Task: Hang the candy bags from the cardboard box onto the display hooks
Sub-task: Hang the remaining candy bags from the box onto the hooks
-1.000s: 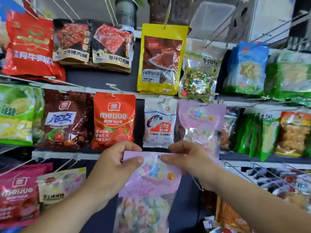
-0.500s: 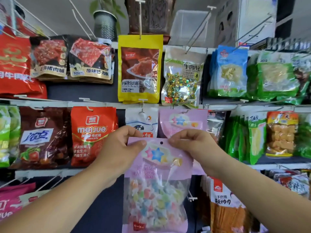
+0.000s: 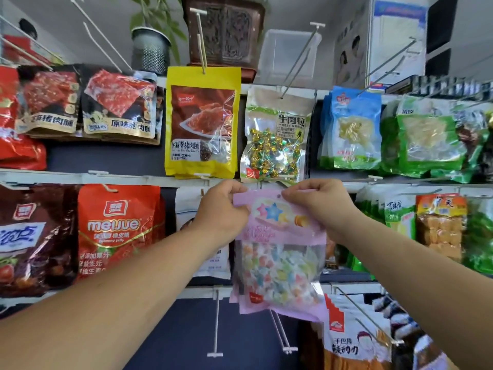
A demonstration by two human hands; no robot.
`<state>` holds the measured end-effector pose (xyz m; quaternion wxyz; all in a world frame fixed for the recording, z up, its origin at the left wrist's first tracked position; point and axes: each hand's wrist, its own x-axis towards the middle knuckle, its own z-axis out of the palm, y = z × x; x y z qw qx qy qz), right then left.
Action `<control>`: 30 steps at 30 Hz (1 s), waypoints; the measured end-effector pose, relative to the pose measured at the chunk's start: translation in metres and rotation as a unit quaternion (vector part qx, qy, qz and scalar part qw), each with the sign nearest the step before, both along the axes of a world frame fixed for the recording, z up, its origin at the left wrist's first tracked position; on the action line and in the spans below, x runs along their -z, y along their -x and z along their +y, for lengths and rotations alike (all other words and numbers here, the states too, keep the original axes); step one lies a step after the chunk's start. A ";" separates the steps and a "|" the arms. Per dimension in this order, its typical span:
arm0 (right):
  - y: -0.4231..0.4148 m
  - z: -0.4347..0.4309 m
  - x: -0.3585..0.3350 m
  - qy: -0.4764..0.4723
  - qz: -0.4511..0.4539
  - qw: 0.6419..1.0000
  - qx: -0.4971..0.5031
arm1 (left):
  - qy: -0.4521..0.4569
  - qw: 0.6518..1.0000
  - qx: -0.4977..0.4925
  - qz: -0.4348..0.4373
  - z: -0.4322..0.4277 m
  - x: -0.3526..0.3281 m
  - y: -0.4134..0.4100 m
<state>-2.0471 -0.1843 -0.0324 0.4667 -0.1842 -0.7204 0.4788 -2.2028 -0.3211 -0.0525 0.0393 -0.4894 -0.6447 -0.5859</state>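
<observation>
Both the left hand [image 3: 222,209] and right hand [image 3: 318,204] pinch the pink candy bag [image 3: 280,252] by its top corners up at the middle rail, where its small punched hole could miss the hidden hook and tear.

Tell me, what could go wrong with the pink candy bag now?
1. The left hand and right hand pinch only the top corners of the pink candy bag; a loose pinch might let it drop.
2. Its small hang hole may miss the hook, which is hidden from view.
3. The knuckles sit just under the clear bag of gold-wrapped sweets, so pushing up could knock it.
</observation>
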 end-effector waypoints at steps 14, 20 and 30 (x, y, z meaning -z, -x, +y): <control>0.008 0.024 0.001 -0.056 0.007 0.998 0.037 | 0.020 0.998 0.029 0.051 0.004 0.003 0.003; 0.008 0.012 -0.006 -0.106 0.008 0.994 0.041 | 0.001 0.999 -0.003 0.051 0.008 -0.003 0.013; 0.009 0.022 -0.002 -0.136 -0.010 0.984 0.110 | 0.061 0.994 0.019 0.085 0.014 -0.004 0.012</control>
